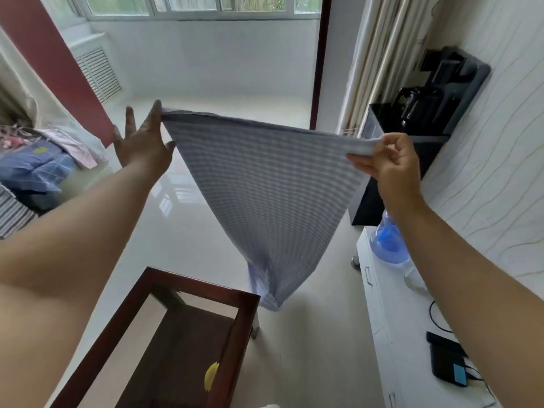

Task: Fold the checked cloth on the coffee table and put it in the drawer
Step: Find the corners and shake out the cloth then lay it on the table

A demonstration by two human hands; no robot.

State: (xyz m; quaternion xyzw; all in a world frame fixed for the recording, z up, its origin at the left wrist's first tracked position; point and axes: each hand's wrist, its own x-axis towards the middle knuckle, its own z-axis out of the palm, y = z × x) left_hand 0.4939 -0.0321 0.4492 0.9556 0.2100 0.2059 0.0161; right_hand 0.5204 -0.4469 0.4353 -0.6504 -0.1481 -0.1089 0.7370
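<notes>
The blue-and-white checked cloth hangs in the air in front of me, stretched along its top edge and tapering to a point near the floor. My left hand pinches its left corner between thumb and forefinger, the other fingers spread. My right hand is closed on the right corner. The dark wooden coffee table with a glass top stands below, the cloth's tip hanging just beyond its far right corner. A white cabinet with drawer handles runs along the right wall.
On the cabinet lie a black device with cables and a blue water bottle. A black tea machine stands further back. A sofa with clothes is at the left. A yellow object sits under the table's glass.
</notes>
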